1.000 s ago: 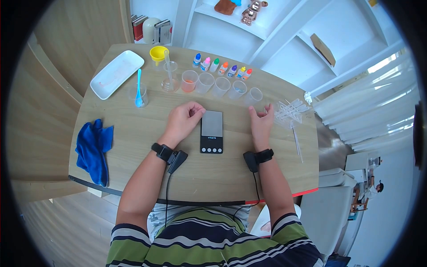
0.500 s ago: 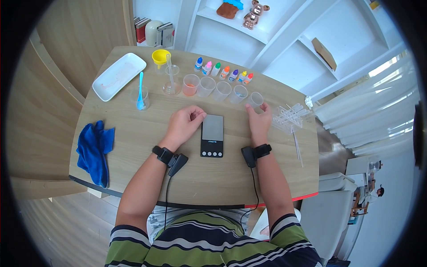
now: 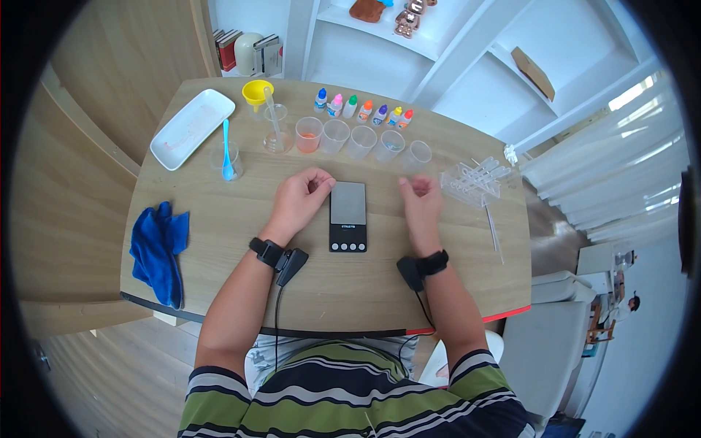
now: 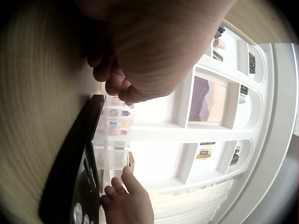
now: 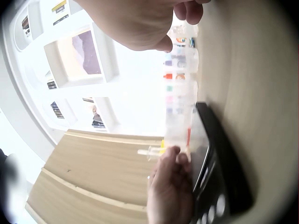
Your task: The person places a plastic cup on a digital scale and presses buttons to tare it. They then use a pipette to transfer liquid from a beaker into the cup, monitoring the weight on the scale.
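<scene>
A black digital scale with a grey weighing plate lies at the middle of the table. Beside its upper left corner is my left hand, fingers loosely curled and fingertips right at the edge. My right hand hovers to the right of the scale, fingers loosely bent, with nothing in it. Beyond that hand stands the rightmost clear plastic cup, apart from the fingers. It ends a row of cups; the leftmost cup holds some orange-red liquid.
Small dropper bottles with coloured caps line the back. Toward the left stand a conical flask, a yellow funnel, a cup with a blue spoon, a white tray and a blue cloth. Clear plastic droppers lie at right.
My right hand has drawn back from the rightmost cup toward me and slightly left. The left hand stays beside the scale. The head view has tilted slightly.
</scene>
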Tool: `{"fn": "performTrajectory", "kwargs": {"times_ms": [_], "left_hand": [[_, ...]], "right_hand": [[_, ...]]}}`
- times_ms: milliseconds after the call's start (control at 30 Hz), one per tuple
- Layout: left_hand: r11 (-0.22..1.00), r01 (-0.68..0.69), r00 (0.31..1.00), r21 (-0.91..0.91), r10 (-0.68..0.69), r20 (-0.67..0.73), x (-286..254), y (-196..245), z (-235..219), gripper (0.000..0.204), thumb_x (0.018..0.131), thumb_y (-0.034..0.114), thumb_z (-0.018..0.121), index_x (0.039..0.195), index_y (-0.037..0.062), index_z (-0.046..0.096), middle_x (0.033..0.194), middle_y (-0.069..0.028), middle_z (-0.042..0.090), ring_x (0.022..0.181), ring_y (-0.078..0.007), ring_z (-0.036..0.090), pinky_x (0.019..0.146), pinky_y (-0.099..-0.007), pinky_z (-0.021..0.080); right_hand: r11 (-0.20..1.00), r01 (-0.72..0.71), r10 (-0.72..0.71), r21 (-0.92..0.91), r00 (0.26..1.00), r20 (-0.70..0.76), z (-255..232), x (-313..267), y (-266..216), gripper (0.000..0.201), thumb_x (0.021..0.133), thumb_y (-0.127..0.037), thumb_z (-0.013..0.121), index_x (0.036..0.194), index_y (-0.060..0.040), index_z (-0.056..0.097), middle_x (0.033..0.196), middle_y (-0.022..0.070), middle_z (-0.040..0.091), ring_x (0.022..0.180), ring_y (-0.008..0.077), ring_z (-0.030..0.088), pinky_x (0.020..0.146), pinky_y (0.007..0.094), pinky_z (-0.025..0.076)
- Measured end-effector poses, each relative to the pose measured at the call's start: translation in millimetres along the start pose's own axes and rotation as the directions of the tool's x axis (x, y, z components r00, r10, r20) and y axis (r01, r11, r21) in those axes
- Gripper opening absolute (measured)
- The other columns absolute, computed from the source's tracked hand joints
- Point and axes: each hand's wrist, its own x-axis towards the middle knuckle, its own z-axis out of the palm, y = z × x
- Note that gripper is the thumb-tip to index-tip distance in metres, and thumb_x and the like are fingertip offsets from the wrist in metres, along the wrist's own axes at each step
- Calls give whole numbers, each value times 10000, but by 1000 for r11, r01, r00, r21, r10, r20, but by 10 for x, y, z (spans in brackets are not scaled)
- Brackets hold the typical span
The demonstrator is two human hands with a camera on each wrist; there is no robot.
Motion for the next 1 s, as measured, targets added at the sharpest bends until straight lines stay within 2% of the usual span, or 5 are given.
{"fn": "performTrajectory", "kwargs": {"times_ms": [133,333,600,733,1000], "left_hand": [[999,50,997,-9,-49,62,-40,217,-42,177,1061,168,768,1098,-5,779,910,36,736,819,-37,622,741,-255,521],[937,-220,974,271,225,13,-48,914,77,167,972,117,825,1089,4,784,874,-75,743,777,-190,690,751,-333,551],[452,-670,736,589,509,447,620,1537,752,607,801,203,930,1330,1,711,1360,-180,704,1286,-391,637,1058,-476,531],[346,-668,739,658,412,533,1045,1379,1123,761,761,300,958,1404,11,670,1512,-200,619,1433,-430,552,1180,-499,465],[156,-624,781,766,112,614,1471,1105,1505,866,700,518,950,1396,60,715,1597,-207,570,1567,-391,436,1255,-629,356]], "right_hand": [[957,-72,-24,280,945,327,29,-511,-246,200,1018,-167,823,1075,9,746,864,36,751,760,68,642,699,260,533],[929,-25,-101,369,943,317,-4,-605,-332,124,1040,-110,796,985,-11,747,790,-42,704,704,17,567,633,238,476],[938,64,-164,341,948,273,-46,-511,-273,203,1003,-151,830,904,3,744,703,12,680,634,60,561,587,285,477],[932,49,-164,360,941,296,-3,-517,-229,218,948,-227,840,900,-30,760,797,140,764,698,285,741,671,405,578],[936,197,-266,291,939,220,-27,-514,-272,223,937,-217,851,883,-26,750,809,170,757,698,337,737,656,434,567]]}}
